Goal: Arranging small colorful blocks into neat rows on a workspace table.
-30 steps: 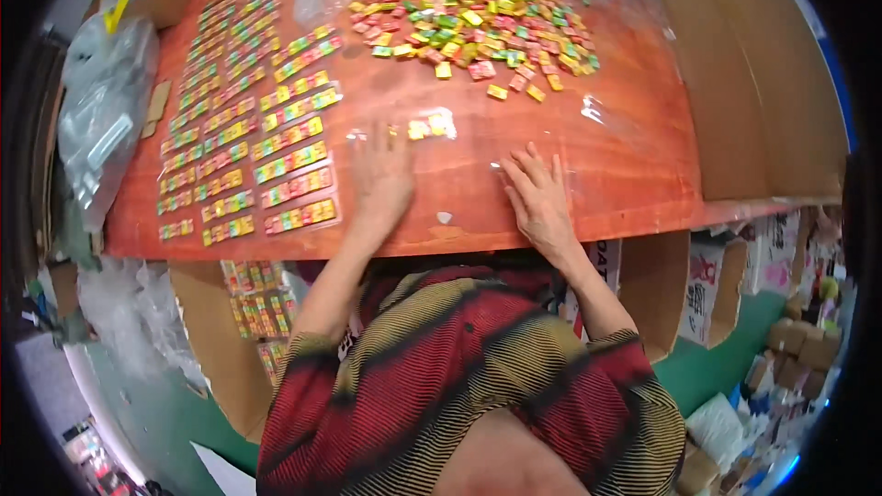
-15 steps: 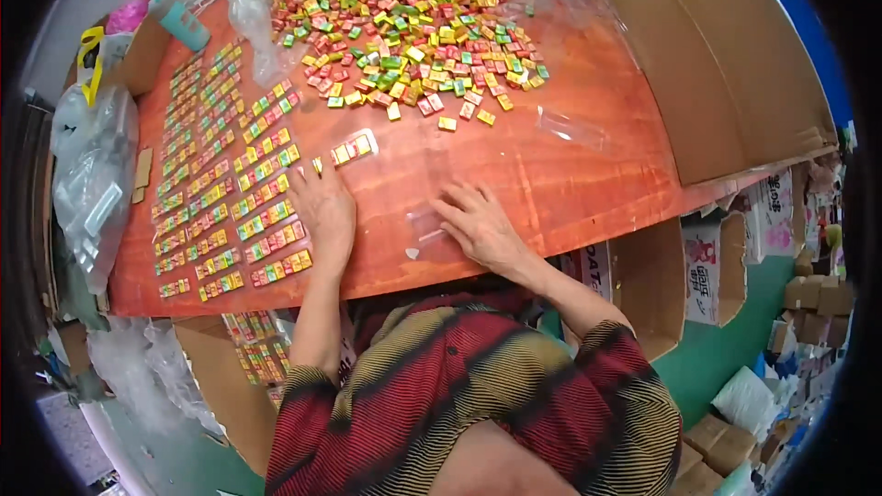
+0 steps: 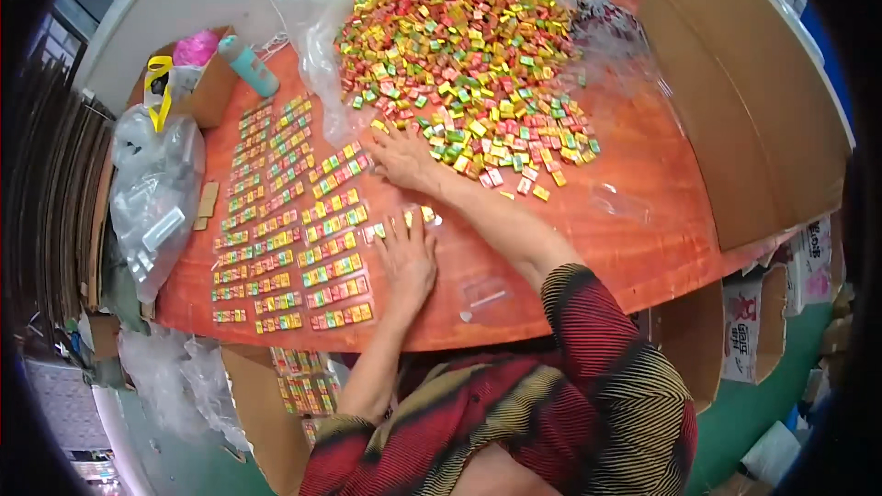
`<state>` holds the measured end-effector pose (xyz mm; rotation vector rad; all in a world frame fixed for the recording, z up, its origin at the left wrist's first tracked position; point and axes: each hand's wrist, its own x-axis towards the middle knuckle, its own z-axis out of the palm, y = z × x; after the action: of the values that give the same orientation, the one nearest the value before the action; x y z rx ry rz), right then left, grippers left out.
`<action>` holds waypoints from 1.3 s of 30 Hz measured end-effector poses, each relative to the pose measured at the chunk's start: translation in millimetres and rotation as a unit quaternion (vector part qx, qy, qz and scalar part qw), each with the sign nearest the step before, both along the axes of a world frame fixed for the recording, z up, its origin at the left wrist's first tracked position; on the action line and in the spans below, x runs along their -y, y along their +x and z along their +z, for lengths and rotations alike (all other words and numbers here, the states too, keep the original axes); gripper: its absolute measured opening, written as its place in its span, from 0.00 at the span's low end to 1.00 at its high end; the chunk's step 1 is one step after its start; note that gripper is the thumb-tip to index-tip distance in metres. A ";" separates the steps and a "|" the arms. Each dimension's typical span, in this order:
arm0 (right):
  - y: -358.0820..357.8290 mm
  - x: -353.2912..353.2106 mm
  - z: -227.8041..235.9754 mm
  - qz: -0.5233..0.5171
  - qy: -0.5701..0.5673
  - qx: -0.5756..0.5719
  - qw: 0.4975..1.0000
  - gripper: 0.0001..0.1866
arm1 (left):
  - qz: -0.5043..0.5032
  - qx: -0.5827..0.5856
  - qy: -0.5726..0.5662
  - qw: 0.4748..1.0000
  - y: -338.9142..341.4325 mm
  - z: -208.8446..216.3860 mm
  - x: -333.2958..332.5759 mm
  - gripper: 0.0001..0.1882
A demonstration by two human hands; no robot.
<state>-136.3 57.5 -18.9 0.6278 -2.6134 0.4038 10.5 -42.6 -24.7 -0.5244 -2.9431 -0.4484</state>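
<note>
Short block row [image 3: 428, 214] partly hidden by open left hand [image 3: 409, 264], far block pile [image 3: 464, 32] reached by right hand [image 3: 404, 160], grip unclear

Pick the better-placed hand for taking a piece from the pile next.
Right, probably: the right hand is at the near left edge of the pile; the left hand is farther from it, partly covering a short row of pieces.

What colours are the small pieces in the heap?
Small pieces: mainly yellow, red and green; head view.
</note>
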 end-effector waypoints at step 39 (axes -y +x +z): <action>246.0 -107.3 19.6 -0.149 -0.232 0.012 0.961 0.08 | -0.199 -0.038 0.123 0.971 45.8 30.6 -40.5 0.11</action>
<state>109.7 164.8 0.7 0.0720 -2.4470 0.8894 56.3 -2.0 5.8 -1.0733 -2.6492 -0.8012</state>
